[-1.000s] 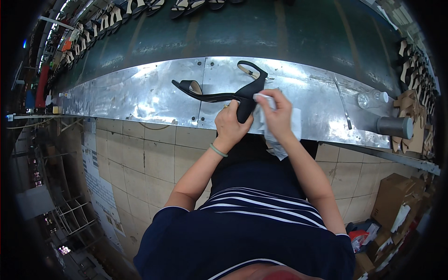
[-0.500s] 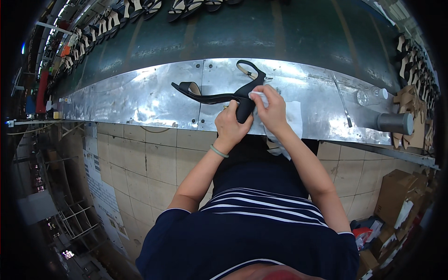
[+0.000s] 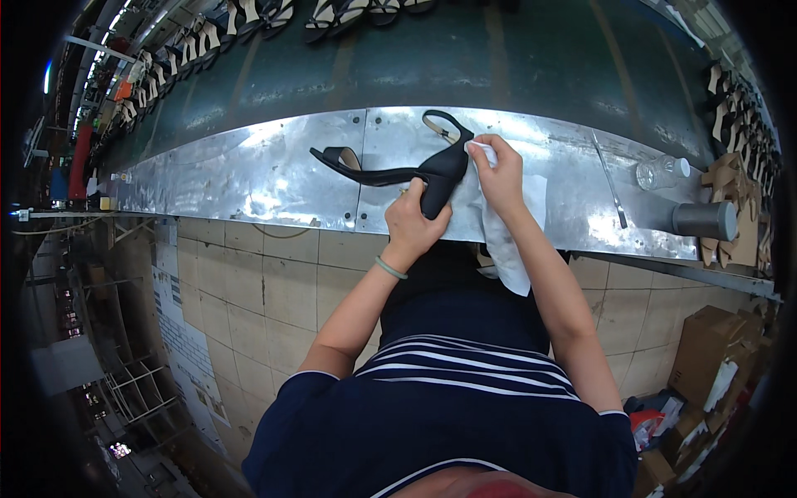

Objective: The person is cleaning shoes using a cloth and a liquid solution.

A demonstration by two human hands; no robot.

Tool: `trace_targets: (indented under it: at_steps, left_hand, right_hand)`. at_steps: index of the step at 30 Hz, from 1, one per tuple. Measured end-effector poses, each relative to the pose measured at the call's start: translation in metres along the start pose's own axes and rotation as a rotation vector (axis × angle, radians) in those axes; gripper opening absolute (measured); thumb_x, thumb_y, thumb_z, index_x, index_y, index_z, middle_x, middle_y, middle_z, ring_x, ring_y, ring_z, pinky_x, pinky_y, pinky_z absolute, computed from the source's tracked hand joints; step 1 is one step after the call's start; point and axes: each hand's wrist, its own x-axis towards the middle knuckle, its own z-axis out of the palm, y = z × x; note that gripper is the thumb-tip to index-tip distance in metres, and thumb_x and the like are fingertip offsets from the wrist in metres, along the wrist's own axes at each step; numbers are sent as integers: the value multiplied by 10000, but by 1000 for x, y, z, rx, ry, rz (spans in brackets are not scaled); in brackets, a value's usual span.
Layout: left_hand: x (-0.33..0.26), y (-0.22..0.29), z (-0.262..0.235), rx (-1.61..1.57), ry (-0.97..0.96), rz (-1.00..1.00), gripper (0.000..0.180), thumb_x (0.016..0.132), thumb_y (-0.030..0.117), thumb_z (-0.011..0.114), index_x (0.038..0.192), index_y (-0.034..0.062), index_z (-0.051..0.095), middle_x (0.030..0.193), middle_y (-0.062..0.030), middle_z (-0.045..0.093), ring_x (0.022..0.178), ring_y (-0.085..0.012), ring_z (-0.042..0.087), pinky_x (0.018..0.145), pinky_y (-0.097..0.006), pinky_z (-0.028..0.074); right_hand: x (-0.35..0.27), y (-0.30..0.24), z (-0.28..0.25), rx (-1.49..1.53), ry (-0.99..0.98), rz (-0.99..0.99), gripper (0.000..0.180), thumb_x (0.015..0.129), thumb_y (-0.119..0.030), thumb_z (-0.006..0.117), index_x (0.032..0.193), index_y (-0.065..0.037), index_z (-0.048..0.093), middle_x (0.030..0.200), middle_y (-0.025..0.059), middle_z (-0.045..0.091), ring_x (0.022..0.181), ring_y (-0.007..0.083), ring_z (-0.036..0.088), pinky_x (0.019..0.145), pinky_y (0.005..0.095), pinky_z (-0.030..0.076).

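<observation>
A black high-heeled sandal [image 3: 448, 166] is held above the metal bench [image 3: 274, 166], its toe pointing left and its ankle strap looped up at the back. My left hand [image 3: 413, 222] is closed around the heel, with the thumb and fingers on either side of it. Pinched in my right hand [image 3: 500, 176] is a white cloth [image 3: 508, 257], one end of it against the back of the sandal near the strap. The rest of the cloth hangs down past the bench's front edge.
To the right on the bench lie a thin metal rod [image 3: 610, 183], a clear bottle [image 3: 656, 173] and a grey cylindrical container [image 3: 704, 221]. Beige sandals [image 3: 724, 187] sit beyond them. A green conveyor belt [image 3: 415, 62] carries rows of black sandals [image 3: 332, 18] behind. Cardboard boxes [image 3: 706, 353] stand at right.
My right hand has moved right and slightly up from the heel toward the back of the sandal. More of the white cloth now hangs below it. My left hand keeps its hold.
</observation>
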Motion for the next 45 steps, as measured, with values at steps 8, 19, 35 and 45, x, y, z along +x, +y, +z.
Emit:
trace_targets:
  at_steps: [8, 19, 35, 45]
  left_hand:
    - [-2, 3, -1, -1, 2, 2, 403, 709, 240, 802, 863, 54, 479, 686, -154, 590, 623, -381, 614, 570, -442, 472]
    - [16, 13, -27, -373, -45, -194, 378, 720, 160, 795, 814, 40, 449, 675, -91, 513, 606, -172, 521, 582, -322, 443]
    - [43, 38, -72, -821, -58, -409, 343, 722, 72, 781, 760, 96, 441, 735, 32, 471, 674, -48, 429, 593, -208, 342]
    - [50, 42, -87, -887, -40, -421, 357, 746, 90, 766, 757, 121, 410, 651, 29, 471, 520, -30, 376, 465, -212, 271]
  right_hand:
    - [4, 20, -12, -61, 78, -63, 197, 878, -176, 725, 968, -6, 681, 851, 119, 707, 761, 190, 659, 700, 309, 501]
    - [-26, 0, -39, 496, -72, 315, 165, 910, -87, 720, 1046, -4, 674, 916, 2, 679, 793, 42, 600, 706, 187, 469]
    - [-7, -61, 7, 369, -207, -62, 117, 897, -99, 725, 973, -25, 675, 901, -1, 660, 847, 72, 589, 772, 229, 471]
    - [1, -75, -15, 590, -195, 118, 150, 897, -108, 730, 990, -11, 665, 901, -11, 655, 850, 67, 582, 786, 220, 465]
